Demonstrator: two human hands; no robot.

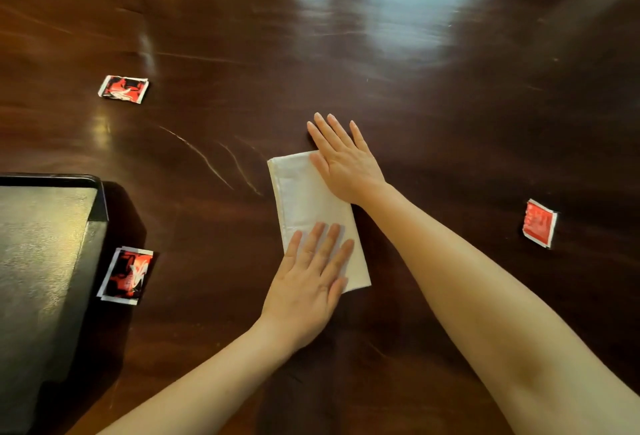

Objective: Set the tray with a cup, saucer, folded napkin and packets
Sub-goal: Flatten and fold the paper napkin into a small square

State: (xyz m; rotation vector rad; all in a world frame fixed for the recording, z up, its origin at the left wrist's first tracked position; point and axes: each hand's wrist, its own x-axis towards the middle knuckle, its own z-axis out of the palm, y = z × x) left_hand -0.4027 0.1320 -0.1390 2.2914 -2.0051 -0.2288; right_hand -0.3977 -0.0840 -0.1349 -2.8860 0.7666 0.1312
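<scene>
A white folded napkin (304,199) lies flat on the dark wooden table, near the middle. My left hand (308,282) presses palm-down on its near end, fingers spread. My right hand (346,161) lies flat on its far right corner, fingertips reaching onto the wood. A black tray (97,206) sits at the left edge, only partly in view. One red packet (126,275) lies against the tray's right side. A second red packet (124,88) rests farther back on the left. A third red packet (539,223) lies to the right. No cup or saucer shows.
The glossy table (433,88) carries bright window glare at the far centre and several pale scratch marks left of the napkin.
</scene>
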